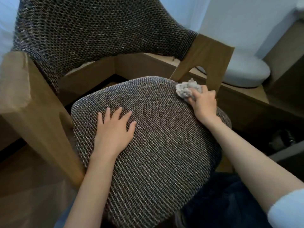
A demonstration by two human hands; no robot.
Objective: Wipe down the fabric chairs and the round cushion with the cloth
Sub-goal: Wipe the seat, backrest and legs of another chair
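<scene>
A fabric chair with a dark woven seat (161,145) and a curved woven backrest (92,30) on a wooden frame fills the view. My left hand (113,130) lies flat on the left part of the seat, fingers spread. My right hand (204,102) grips a crumpled grey cloth (185,90) and holds it against the seat's far right edge, beside the wooden right arm support (204,58). A pale round cushion (246,71) lies on a wooden ledge behind the chair at the upper right.
The wooden left arm (24,89) of the chair stands close at the left. A low wooden ledge (243,99) runs behind and to the right. Wooden floor (29,186) shows at the lower left. My dark trouser leg (222,203) is at the bottom right.
</scene>
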